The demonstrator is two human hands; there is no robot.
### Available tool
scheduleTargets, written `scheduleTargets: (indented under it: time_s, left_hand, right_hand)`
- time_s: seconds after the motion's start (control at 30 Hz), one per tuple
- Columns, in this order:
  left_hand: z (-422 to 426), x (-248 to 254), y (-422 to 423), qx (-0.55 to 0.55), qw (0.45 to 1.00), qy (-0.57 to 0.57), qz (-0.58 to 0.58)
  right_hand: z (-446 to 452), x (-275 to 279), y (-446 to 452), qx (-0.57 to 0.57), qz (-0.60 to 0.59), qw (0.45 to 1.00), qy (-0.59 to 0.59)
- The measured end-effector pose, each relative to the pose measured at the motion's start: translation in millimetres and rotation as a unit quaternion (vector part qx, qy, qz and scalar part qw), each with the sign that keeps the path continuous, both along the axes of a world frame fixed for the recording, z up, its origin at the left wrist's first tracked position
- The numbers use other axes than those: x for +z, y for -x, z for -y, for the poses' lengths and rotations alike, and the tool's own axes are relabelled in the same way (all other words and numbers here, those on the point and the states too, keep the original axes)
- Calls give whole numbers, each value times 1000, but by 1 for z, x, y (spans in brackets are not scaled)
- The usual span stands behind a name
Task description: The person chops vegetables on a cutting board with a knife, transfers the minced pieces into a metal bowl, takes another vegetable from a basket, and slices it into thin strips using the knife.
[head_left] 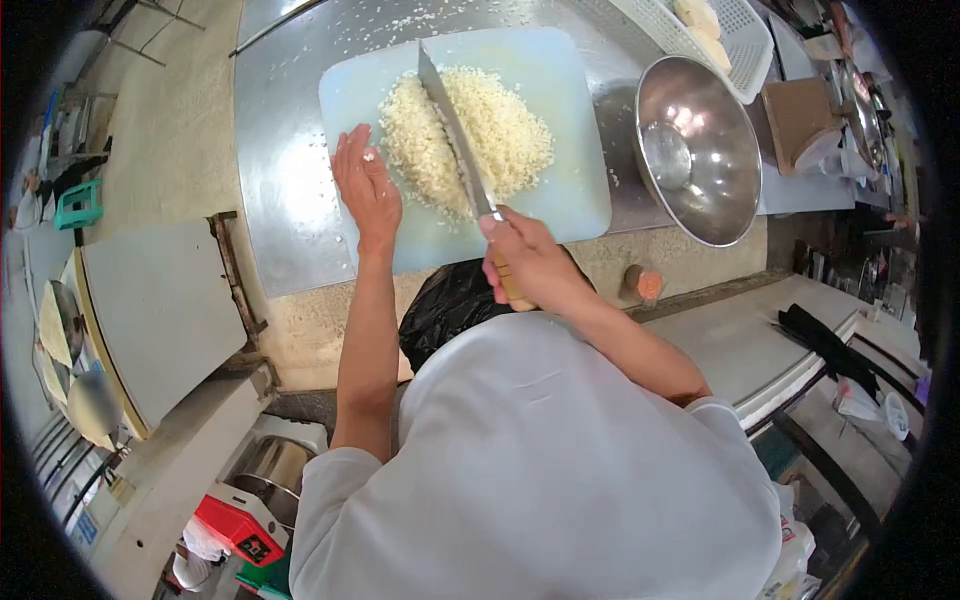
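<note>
In the head view, my right hand [530, 257] is wrapped round the wooden handle of a long knife [457, 133]. The blade points away from me and crosses a heap of finely chopped pale pieces [510, 130], whose kind I cannot tell. Beneath the heap lies a pale blue-white cutting board [570, 190]. My left hand [368, 187] is at the board's left side, fingers extended and apart from the blade, with a bit of the chopped food stuck on it.
A large steel bowl [735, 195] stands right of the board, near the table edge. Behind it is a white perforated basket [750, 50] holding pale chunks. Loose bits are scattered over the steel table [285, 150]. A black plastic bag [455, 305] hangs below the front edge.
</note>
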State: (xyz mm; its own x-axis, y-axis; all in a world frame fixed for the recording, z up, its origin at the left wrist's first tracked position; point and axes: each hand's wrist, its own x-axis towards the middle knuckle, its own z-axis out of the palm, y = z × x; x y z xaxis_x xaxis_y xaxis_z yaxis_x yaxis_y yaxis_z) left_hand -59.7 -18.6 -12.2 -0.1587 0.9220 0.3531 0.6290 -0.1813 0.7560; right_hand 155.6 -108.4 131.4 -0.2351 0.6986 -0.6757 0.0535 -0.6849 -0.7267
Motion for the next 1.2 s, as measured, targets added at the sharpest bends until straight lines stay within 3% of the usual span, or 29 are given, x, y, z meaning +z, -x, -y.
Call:
scheduleTargets:
  time_s: [0.07, 0.27, 0.37, 0.47, 0.5, 0.6, 0.73, 0.8, 0.87, 0.97, 1.07, 1.13, 1.2]
  left_hand:
    - [0, -1, 3, -9, 1000, 9, -23]
    - [-55, -5, 1, -89, 987, 19, -131]
    - [-93, -9, -27, -168, 983, 17, -74]
    - [-114, 6, -52, -259, 963, 68, -34]
    - [-115, 8, -62, -263, 964, 40, -25]
    - [-111, 36, -77, -323, 928, 181, -31]
    - [-70, 64, -85, -353, 920, 75, -153]
    - [-46, 70, -78, -321, 939, -11, -127]
    - [-27, 70, -67, -282, 952, -73, -93]
    - [-5, 55, -36, -163, 983, -45, -76]
    - [11, 13, -13, -52, 992, 27, -109]
    - [16, -3, -10, -21, 989, 45, -140]
    - [18, 2, -12, -21, 996, 35, -75]
  right_hand:
    - [7, -43, 7, -2, 5, 997, -73]
    - [9, -17, -23, -72, -37, 996, -45]
    - [32, -29, -51, -121, -14, 987, -109]
    - [40, -38, -88, -131, 93, 980, -120]
    - [37, -39, -97, -122, 116, 977, -128]
    - [17, -40, -114, -77, 199, 966, -147]
    - [-13, -34, -89, 14, 258, 945, -202]
    - [-19, -18, -76, 42, 235, 955, -175]
    - [-23, 37, -65, 68, 199, 974, -88]
    - [-11, 17, -43, -3, 84, 994, -63]
    - [-16, -32, -38, 38, 59, 995, -65]
    - [-24, 1, -34, 39, 78, 995, -58]
    - [-16, 18, -25, 17, 75, 996, -42]
